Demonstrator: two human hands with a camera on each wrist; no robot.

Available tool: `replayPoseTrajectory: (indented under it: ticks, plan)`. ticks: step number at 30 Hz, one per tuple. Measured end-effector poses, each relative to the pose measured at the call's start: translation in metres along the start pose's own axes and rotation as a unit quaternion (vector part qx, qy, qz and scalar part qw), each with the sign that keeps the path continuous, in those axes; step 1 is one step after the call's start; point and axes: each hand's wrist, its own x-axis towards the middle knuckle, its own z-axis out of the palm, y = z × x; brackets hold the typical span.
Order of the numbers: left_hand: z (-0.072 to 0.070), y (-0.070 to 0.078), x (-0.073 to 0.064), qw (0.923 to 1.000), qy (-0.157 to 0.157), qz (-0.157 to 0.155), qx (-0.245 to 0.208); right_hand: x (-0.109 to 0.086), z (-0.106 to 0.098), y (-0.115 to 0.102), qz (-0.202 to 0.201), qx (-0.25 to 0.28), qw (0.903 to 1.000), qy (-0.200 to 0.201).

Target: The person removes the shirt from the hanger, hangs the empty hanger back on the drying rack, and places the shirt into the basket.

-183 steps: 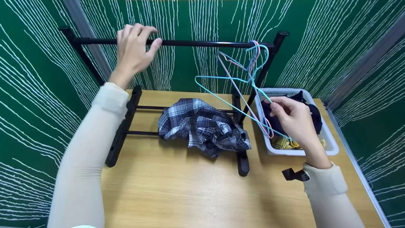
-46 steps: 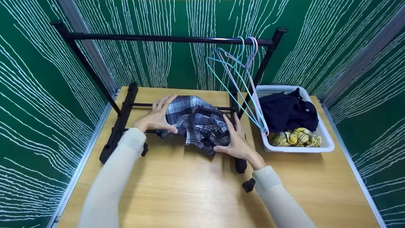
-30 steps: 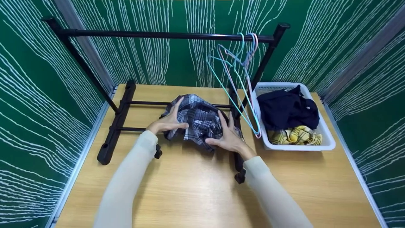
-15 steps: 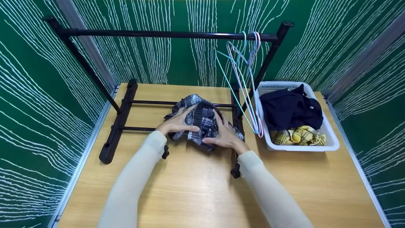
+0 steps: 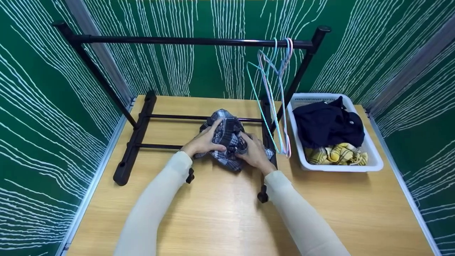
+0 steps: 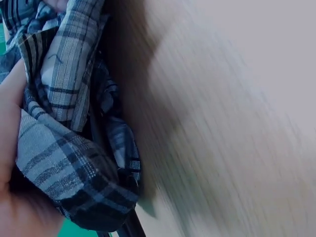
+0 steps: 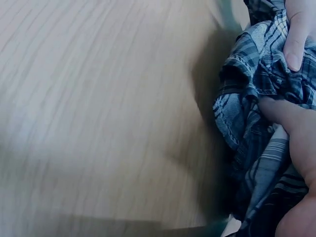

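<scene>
A dark blue-grey and white plaid shirt [image 5: 229, 137] lies bunched over the lower bars of a black garment rack. My left hand [image 5: 204, 142] grips its left side, thumb in front and fingers over the top. From the right, my right hand [image 5: 255, 153] gathers the cloth between thumb and fingers. In the left wrist view, folds of the shirt [image 6: 69, 158] lie against the palm of the left hand [image 6: 10, 123]. The right wrist view shows the right thumb [image 7: 281, 111] pressed into the cloth, with the left thumb [image 7: 298, 39] close by.
The rack's black top rail [image 5: 170, 40] spans the back. Several pastel wire hangers [image 5: 272, 99] hang at its right end. A white plastic basket [image 5: 302, 156] stands at right, holding a navy garment [image 5: 328, 122] and a yellow plaid one [image 5: 337, 154]. Green walls surround the wooden table [image 5: 213, 213].
The turquoise hanger my right hand held now hangs on the rail, and my left hand has left the rail. Both hands have closed inward on the shirt, bunching it tighter.
</scene>
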Motion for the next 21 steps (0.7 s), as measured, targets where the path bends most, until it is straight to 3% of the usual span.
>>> replayPoseTrajectory:
  ticks: [4,11,16,21]
  plan:
    - [0.002,0.004,0.0,0.9987,0.013,0.034,0.035,0.0,0.001,0.003,-0.041,0.011,0.9985,0.036]
    - [0.004,0.019,0.002,0.9931,0.059,0.045,0.091,-0.001,0.0,0.002,-0.056,0.025,0.9934,0.096]
    - [0.004,0.036,0.003,0.986,0.097,0.08,0.109,-0.002,-0.012,0.0,-0.064,0.039,0.9904,0.116]
    - [0.01,0.051,0.002,0.9825,0.122,0.095,0.103,-0.009,-0.026,-0.003,-0.088,0.024,0.9875,0.129]
